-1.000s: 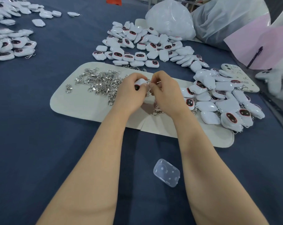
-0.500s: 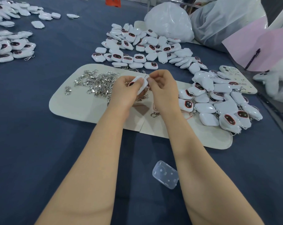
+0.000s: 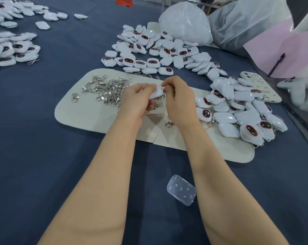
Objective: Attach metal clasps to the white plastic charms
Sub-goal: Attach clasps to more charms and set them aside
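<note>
My left hand (image 3: 137, 99) grips a white plastic charm (image 3: 156, 92) over the cream mat (image 3: 89, 114). My right hand (image 3: 178, 101) pinches at the charm's top corner; what its fingertips hold is too small to make out. A heap of silver metal clasps (image 3: 107, 91) lies on the mat left of my hands. One loose clasp (image 3: 169, 124) lies under my right wrist. A pile of charms with clasps (image 3: 238, 112) sits on the mat's right end. Another pile of charms (image 3: 158, 50) lies beyond the mat.
A clear plastic lid (image 3: 181, 190) lies on the blue cloth between my forearms. More charms (image 3: 10, 50) lie at far left. White plastic bags (image 3: 185, 22) stand at the back. A pink sheet with a pen (image 3: 276, 64) and a phone case (image 3: 259, 85) are at right.
Both hands shifted slightly and turned the charm; its white back now faces up and the right fingers have moved to its upper corner.
</note>
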A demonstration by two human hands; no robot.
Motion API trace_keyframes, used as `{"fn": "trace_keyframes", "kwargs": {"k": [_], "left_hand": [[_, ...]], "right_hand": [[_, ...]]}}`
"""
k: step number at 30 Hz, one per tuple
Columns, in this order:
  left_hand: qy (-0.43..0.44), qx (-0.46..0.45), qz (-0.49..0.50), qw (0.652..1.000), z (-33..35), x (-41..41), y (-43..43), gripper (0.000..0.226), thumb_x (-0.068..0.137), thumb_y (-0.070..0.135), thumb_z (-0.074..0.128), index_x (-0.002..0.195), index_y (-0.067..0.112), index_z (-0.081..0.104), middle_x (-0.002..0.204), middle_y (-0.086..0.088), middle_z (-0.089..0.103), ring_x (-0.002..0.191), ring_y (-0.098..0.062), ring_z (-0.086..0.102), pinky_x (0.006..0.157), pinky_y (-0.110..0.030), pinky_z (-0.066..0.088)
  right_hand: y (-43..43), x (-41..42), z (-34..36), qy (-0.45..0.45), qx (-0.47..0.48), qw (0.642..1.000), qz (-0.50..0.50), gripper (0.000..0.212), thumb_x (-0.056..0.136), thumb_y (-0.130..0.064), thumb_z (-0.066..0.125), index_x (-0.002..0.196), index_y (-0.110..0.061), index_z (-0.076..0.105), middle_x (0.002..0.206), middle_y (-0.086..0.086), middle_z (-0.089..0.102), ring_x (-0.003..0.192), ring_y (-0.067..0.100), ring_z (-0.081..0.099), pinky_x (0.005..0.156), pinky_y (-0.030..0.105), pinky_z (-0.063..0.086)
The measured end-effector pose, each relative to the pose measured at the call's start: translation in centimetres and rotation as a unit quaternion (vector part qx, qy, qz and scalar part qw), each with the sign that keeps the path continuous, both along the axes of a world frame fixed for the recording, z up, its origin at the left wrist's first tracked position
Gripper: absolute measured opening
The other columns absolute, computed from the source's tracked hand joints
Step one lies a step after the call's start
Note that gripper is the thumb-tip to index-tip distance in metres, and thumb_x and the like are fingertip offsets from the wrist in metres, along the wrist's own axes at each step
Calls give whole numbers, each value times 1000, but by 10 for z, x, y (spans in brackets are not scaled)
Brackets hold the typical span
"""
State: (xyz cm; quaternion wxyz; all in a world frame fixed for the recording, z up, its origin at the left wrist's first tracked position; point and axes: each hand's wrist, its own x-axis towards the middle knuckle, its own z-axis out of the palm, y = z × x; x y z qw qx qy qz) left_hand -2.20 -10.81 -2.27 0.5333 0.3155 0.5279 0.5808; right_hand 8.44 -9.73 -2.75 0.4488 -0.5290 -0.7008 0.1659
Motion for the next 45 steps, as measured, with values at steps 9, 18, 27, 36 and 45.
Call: {"fn": "trace_keyframes", "kwargs": {"k": [9,18,27,36,45], "left_hand": [[135,74,61,986,-2,2,3,11,92,22,60,96,13,55,81,-2,58,56,-11,55,59,-27,49],[-290,-45,-26,955,7,-4,-3,16,91,13,60,78,5,58,46,0,57,37,-2,51,42,-10,47],[-312,-63,-36,947,6,-3,-3,10,90,12,62,88,3,58,65,-10,64,48,-5,57,41,-11,47],[-93,-1,47,995,5,3,-2,12,91,15,62,83,12,53,66,-3,58,41,-3,55,46,-17,49],[-170,-6,-17,985,5,2,-2,10,94,15,57,85,12,55,71,-5,56,42,-3,52,42,-15,45]], "right_hand": [[-4,-3,6,172,-115,978,27,13,96,-9,50,105,-14,57,95,1,63,87,18,61,85,30,49],[-4,-4,7,255,-137,955,59,12,94,-8,55,103,-5,62,83,9,66,78,19,61,84,39,54],[-4,-1,7,190,-70,979,18,20,93,-7,54,102,-20,66,97,-2,67,91,17,63,91,36,51],[0,5,7,207,-105,972,25,17,95,-7,51,103,-11,66,78,-6,64,70,3,59,73,20,52],[1,3,6,273,-174,946,20,16,94,-7,51,102,-15,62,88,1,64,80,11,59,78,29,54]]}}
